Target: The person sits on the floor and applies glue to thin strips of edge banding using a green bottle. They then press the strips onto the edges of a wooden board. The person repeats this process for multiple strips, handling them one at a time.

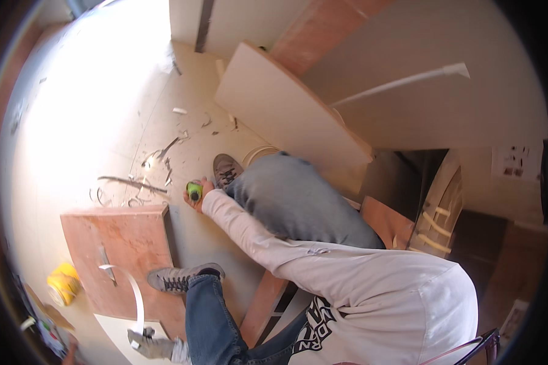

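Note:
My right hand (198,198) is closed round a small green tool (195,190) with a dark round end, low beside my bent grey-clad leg (292,207) and shoe. My left hand (151,345), in a grey glove, is at the lower edge, closed on a small dark-and-white piece that I cannot make out. A narrow white strip (137,286) curls up from near it across a reddish-brown board (85,237), where a slim metal object (106,264) lies. A white sheet (112,328) is under the board's near end.
A pale panel (274,103) leans ahead right, by cabinet-like boards and a long white strip (396,88). Dark and pale scraps (134,182) litter the sunlit floor. A yellow container (64,283) stands left. What looks like someone else's arm (72,347) shows at lower left.

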`<action>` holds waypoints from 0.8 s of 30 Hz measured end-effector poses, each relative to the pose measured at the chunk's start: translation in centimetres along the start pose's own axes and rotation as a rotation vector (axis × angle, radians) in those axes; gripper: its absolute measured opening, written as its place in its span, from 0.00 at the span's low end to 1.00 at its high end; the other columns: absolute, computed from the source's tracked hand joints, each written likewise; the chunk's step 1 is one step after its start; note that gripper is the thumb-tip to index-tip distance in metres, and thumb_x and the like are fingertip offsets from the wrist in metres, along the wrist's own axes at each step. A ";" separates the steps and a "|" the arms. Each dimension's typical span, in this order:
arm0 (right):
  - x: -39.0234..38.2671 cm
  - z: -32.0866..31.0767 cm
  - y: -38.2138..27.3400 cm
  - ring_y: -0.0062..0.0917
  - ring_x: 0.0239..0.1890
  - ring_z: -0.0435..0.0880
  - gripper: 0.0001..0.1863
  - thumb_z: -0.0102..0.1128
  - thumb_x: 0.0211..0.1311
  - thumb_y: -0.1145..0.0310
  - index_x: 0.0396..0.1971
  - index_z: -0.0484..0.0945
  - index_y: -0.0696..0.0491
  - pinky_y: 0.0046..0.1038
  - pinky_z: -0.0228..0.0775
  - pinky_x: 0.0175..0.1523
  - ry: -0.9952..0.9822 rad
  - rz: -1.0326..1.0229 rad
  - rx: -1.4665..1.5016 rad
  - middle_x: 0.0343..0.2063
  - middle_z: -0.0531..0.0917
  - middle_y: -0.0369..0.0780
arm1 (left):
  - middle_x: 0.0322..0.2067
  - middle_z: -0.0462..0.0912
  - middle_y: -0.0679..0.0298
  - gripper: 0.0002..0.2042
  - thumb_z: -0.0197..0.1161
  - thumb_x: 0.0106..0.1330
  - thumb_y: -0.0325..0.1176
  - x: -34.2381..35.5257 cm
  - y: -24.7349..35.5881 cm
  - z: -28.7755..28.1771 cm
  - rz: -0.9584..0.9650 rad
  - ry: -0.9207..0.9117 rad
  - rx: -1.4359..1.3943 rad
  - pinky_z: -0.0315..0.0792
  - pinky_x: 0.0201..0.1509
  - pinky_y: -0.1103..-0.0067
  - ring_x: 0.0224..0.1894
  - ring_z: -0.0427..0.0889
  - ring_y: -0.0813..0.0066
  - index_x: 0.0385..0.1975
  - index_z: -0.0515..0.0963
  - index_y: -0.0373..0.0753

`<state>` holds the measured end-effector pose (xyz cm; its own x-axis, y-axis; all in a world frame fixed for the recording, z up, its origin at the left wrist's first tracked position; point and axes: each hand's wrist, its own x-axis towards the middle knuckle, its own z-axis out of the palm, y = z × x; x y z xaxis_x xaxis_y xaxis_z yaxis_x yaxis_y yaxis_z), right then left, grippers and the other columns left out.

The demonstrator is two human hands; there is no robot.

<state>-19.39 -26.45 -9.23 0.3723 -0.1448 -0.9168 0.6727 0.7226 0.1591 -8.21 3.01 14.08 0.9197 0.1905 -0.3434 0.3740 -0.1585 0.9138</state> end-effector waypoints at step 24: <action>-44.6 14.0 10.9 0.33 0.35 0.82 0.07 0.56 0.58 0.70 0.35 0.77 0.56 0.32 0.73 0.42 -1.426 -0.858 -2.000 0.28 0.83 0.41 | 0.17 0.73 0.70 0.14 0.66 0.62 0.41 -12.9 25.4 5.0 0.935 0.194 0.349 0.66 0.23 0.80 0.20 0.69 0.84 0.24 0.76 0.36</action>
<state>-19.72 -21.57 38.52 0.9831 -0.1002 0.1530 0.1146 -0.3145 -0.9423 -9.95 -8.28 40.68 0.8377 -0.0057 0.5461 -0.4429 -0.5921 0.6732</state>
